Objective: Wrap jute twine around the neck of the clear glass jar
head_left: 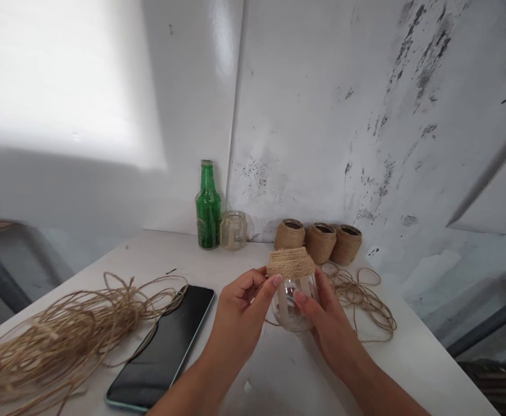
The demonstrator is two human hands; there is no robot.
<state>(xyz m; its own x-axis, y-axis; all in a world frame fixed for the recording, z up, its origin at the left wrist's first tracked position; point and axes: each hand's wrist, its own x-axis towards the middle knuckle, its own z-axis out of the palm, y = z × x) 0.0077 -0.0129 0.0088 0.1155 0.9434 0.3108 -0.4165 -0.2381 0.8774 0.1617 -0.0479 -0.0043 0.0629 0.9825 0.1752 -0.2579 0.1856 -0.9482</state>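
Observation:
A clear glass jar (294, 318) is held over the table, its neck and shoulder wound with rows of brown jute twine (291, 263). The lower glass is bare. My right hand (333, 323) is closed round the jar's right side, thumb across the front of the glass. At the left edge of the wrapping, my left hand (244, 306) is pinched on the twine, its thumb tip against the lowest rows. The fingers behind the jar are partly hidden.
Three twine-wrapped jars (321, 242) stand by the wall. A green bottle (208, 211) and a bare glass jar (234, 231) stand left of them. Loose twine (365, 297) lies right, a big twine bundle (74, 341) left, partly over a phone (166, 346).

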